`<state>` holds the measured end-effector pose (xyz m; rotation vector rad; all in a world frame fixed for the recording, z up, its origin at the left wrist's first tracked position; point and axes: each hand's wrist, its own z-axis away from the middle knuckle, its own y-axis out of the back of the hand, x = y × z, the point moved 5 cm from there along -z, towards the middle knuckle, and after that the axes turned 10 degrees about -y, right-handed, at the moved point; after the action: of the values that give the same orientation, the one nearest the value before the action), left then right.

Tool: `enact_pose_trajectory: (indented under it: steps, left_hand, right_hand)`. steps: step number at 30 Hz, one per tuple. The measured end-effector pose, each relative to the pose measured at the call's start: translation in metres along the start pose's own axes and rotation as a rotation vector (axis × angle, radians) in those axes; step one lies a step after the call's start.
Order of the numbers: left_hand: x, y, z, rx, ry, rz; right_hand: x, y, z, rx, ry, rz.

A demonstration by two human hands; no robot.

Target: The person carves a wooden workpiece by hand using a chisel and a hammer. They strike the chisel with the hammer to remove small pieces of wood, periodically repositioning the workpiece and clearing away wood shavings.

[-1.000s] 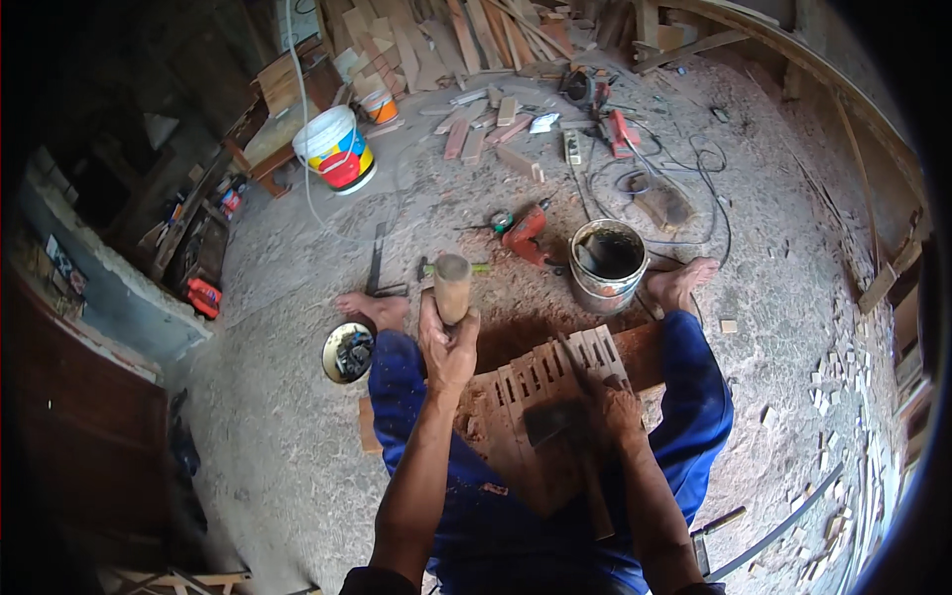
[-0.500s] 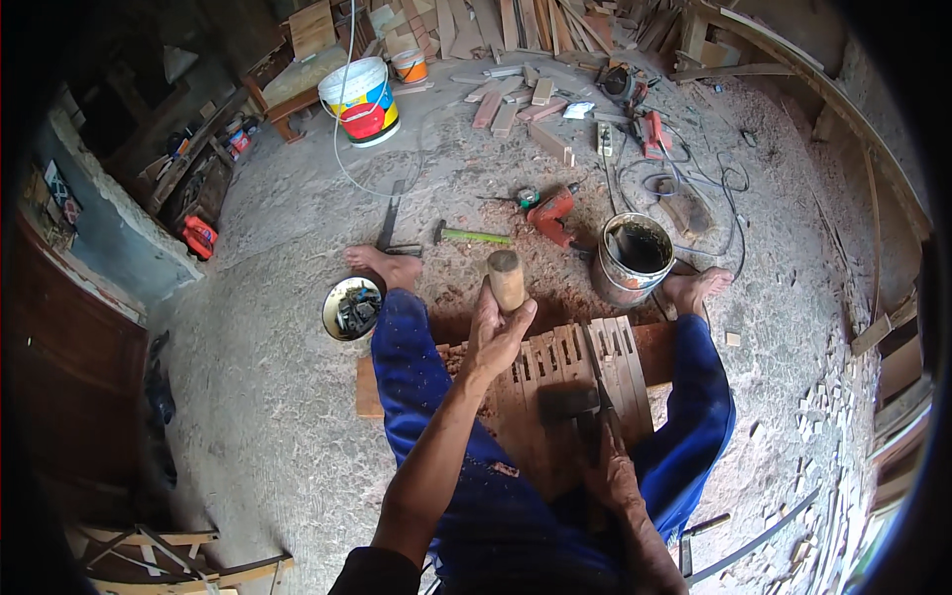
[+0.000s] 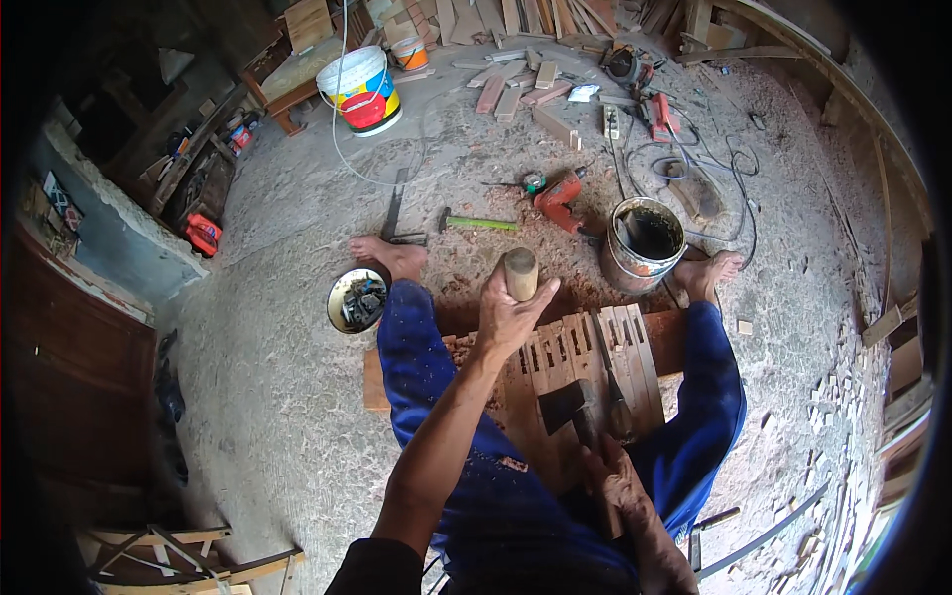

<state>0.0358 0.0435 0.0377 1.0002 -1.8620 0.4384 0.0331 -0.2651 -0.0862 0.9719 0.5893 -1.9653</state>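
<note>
Compared with a second ago, the right hand (image 3: 623,488) is lower, off the long narrow dark tool with a handle (image 3: 608,365), which now lies across the slotted pale-brown wooden boards (image 3: 531,399). Its fingers curl closed around the wooden handle of a hatchet-like tool with a broad dark metal head (image 3: 563,406); that head is turned more clearly into view. The left hand (image 3: 508,315) has shifted from left of the slots to over the boards' far edge, its fingers wrapped around a round-ended pale wooden cylinder (image 3: 521,276). The hammer with a bright green handle (image 3: 481,224), partly covered then, shows whole now.

The cylinder's lower part is hidden in the left hand, and the right hand covers the middle of the hatchet-like tool's handle. The left forearm blocks part of the boards' near left side.

The boards rest on a thick reddish-brown plank (image 3: 375,385) between legs in blue trousers (image 3: 415,339). Beyond sit an orange-red power drill (image 3: 558,205) and a stained grey bucket (image 3: 635,272); a whitish bowl of dark pieces (image 3: 334,302) stands near the left foot.
</note>
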Motion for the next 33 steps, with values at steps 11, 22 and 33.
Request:
enact_pose_trajectory:
  steps: [11, 22, 33]
  left_hand:
    - [-0.034, -0.022, -0.002, -0.099, 0.045, -0.012]
    - [-0.033, -0.022, 0.002, -0.039, -0.022, -0.108]
    - [-0.038, -0.019, 0.002, -0.039, -0.074, -0.115]
  right_hand:
    - [0.001, 0.002, -0.01, -0.223, -0.288, -0.26]
    - [-0.002, -0.01, -0.007, -0.299, -0.291, -0.393]
    - [-0.174, 0.006, 0.015, 0.204, 0.562, 0.488]
